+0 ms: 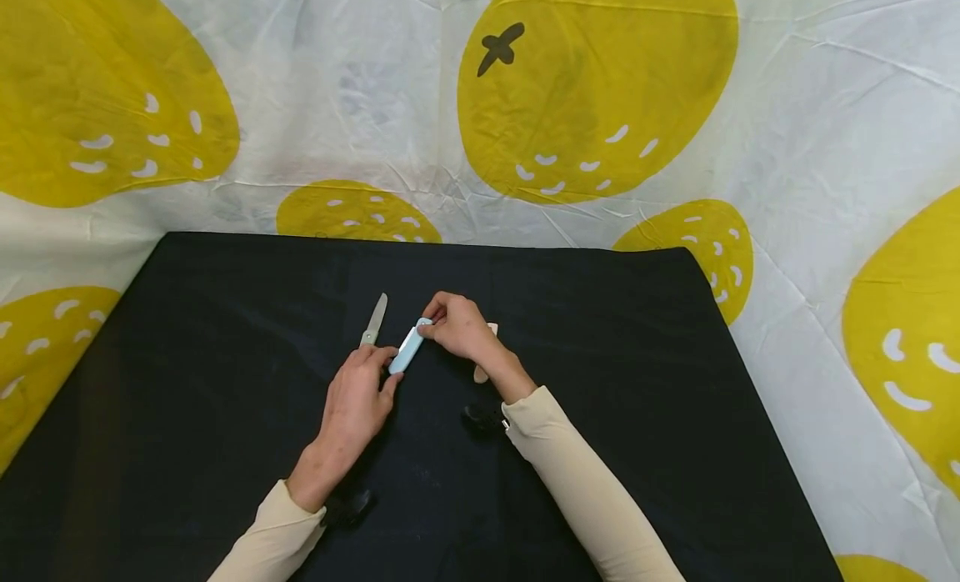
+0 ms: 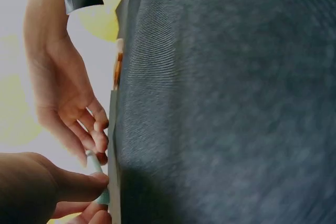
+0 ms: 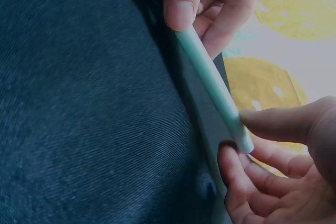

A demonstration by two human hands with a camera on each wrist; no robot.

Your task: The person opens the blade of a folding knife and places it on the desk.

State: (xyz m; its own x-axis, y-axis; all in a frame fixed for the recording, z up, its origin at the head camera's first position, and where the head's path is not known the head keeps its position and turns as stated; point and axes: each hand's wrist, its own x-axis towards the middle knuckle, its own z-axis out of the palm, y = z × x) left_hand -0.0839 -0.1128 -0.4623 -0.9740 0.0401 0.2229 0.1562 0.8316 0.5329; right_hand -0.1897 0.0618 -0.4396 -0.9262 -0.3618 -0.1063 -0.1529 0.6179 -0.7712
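Observation:
Both hands meet at a slim light blue folding knife (image 1: pixel 408 350), which has a white strip along one long side. My left hand (image 1: pixel 354 400) pinches its near end between thumb and fingers. At the far end, the thumb and fingertips of my right hand (image 1: pixel 463 328) grip it. The right wrist view shows the knife (image 3: pixel 212 82) edge-on, slanting between the two hands. Just beyond the left fingers lies another folding knife (image 1: pixel 377 318), its pale blade pointing away and part of its handle hidden by the hand.
A pinkish-beige piece (image 1: pixel 481 373) lies under the right wrist, mostly covered by it. A black cloth (image 1: pixel 225 382) covers the table. Behind and beside the table hangs a white sheet (image 1: pixel 360 90) printed with yellow shapes.

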